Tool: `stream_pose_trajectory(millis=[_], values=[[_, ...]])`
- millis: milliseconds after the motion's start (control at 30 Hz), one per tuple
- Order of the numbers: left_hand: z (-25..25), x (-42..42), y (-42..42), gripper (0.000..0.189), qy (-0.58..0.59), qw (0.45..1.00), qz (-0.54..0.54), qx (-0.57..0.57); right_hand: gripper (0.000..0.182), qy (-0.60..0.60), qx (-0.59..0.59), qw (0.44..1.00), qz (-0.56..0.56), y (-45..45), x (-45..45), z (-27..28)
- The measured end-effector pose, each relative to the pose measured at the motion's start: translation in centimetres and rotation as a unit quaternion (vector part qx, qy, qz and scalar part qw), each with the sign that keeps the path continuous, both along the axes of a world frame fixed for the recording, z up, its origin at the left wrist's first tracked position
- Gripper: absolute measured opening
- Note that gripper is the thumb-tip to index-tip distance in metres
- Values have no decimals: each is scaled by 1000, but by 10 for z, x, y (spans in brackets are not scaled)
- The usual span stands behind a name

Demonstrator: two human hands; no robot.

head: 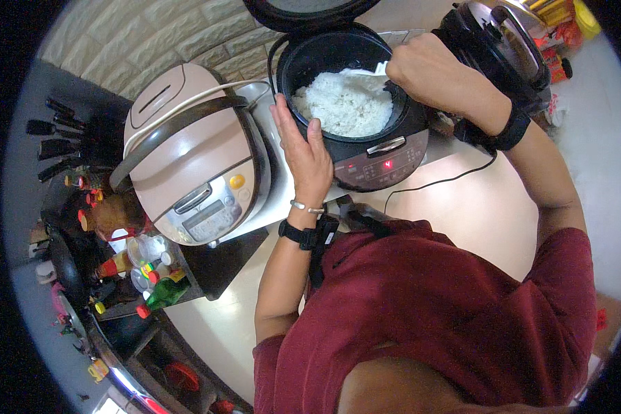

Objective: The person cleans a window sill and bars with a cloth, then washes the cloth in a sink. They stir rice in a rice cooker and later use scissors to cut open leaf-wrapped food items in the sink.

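A dark rice cooker (352,173) stands before me with its lid (300,19) raised at the back. White cooked rice (349,106) is heaped in its black inner pot (315,52). My right hand (432,75) is closed around the handle of a white rice paddle (371,81) over the pot's right side. The paddle's blade touches the rice; its handle is mostly hidden in my fist. Flat against the cooker's left side lies my left hand (305,155), thumb near the rim, holding nothing. A red display glows on the cooker's front panel.
A second, pinkish rice cooker (191,139), lid down, stands close on the left with a pale cord across it. Right of the pot is a black electric cooker (502,52). A black cord (440,178) hangs in front. Bottles (168,290) crowd the lower left.
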State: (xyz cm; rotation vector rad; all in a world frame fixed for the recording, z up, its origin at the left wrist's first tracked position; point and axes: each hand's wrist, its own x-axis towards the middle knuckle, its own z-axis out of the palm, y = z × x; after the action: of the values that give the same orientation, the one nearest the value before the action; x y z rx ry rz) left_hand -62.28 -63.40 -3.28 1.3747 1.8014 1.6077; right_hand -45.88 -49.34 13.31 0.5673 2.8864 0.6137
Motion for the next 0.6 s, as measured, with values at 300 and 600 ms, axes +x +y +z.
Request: stream_pose_trajectory(millis=[300, 600], values=[[4, 3, 4, 60, 14, 1000, -18, -18, 7, 49, -137, 983, 111, 22, 14, -41], [9, 2, 3, 59, 30, 999, -18, -40, 11, 32, -204, 971, 120, 31, 23, -16]])
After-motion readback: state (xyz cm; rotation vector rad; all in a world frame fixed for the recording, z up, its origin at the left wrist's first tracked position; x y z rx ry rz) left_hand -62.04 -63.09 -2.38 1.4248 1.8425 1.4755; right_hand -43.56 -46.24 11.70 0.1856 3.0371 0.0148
